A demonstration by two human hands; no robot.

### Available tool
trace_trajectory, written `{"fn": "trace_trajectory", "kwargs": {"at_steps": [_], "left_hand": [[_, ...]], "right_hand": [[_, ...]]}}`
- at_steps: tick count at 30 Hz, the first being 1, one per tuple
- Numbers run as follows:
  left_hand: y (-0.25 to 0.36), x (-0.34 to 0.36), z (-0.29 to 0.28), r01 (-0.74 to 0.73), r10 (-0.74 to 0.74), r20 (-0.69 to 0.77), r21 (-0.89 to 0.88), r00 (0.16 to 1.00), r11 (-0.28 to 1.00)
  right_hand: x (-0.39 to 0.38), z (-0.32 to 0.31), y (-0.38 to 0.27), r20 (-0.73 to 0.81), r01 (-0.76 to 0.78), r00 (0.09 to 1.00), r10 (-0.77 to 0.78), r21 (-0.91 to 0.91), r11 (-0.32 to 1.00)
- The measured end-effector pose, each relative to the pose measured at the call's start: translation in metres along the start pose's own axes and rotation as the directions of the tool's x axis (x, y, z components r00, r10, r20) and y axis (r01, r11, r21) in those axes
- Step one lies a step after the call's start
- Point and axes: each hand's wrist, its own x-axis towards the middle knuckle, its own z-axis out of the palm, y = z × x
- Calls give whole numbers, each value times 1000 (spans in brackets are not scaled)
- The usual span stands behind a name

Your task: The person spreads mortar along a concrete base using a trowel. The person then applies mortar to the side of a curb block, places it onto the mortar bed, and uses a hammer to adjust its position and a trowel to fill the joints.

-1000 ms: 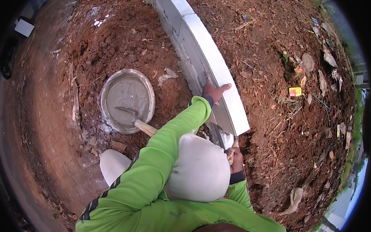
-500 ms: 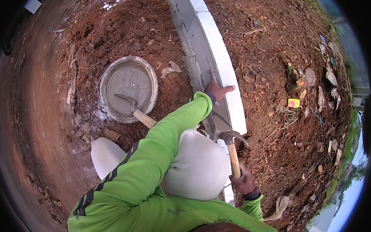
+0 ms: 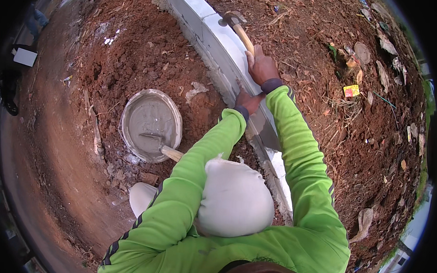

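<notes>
Claw hammer (image 3: 242, 35) over far part of white block (image 3: 226, 43), contact unclear; long axis of handle slants up-left, head pointing away from the person. Right hand (image 3: 262, 68): fingers closed round handle. Left hand (image 3: 248, 103): fingers spread against block's grey side. Two blocks stand end to end; lower course (image 3: 281, 173) nearer, uncapped, so row judged incomplete. Mortar bucket (image 3: 178, 120), trowel (image 3: 171, 153) in it, at left
</notes>
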Motion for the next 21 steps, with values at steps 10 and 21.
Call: {"fn": "trace_trajectory", "kwargs": {"at_steps": [10, 21], "left_hand": [[4, -12, -1, 20, -14, 45, -129, 999, 991], [-23, 22, -2, 83, -59, 109, -230, 992, 970]], "right_hand": [[1, -13, -12, 157, -66, 984, 81, -100, 993], [-72, -37, 28, -91, 22, 996, -6, 173, 985]]}}
